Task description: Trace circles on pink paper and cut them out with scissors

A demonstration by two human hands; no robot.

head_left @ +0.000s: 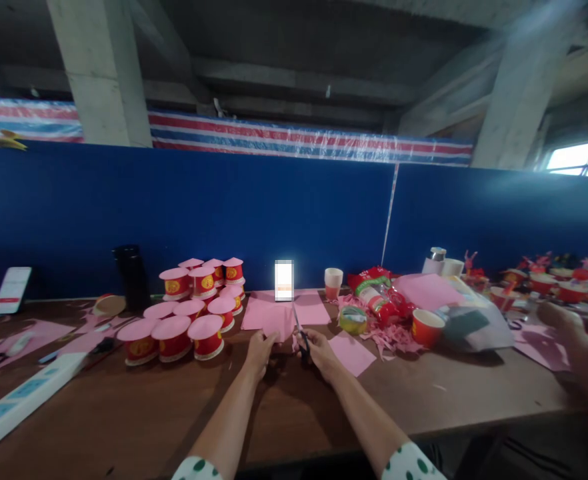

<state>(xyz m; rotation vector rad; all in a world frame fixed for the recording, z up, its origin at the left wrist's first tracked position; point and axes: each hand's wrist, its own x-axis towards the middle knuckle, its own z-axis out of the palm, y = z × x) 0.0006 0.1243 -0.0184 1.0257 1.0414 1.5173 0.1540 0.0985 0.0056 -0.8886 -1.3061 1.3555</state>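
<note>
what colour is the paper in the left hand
Pink, a thin paper sheet held by the left hand beside the black-handled scissors; head view.

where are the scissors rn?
In the head view the scissors sit mid-table in the right hand, blades up beside the pink paper pinched by the left hand, just in front of the lit phone.

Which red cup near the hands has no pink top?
The lone red cup right of the right hand, beside the shredded pink paper: its mouth is open. The cups stacked on the left all wear pink paper tops.
</note>
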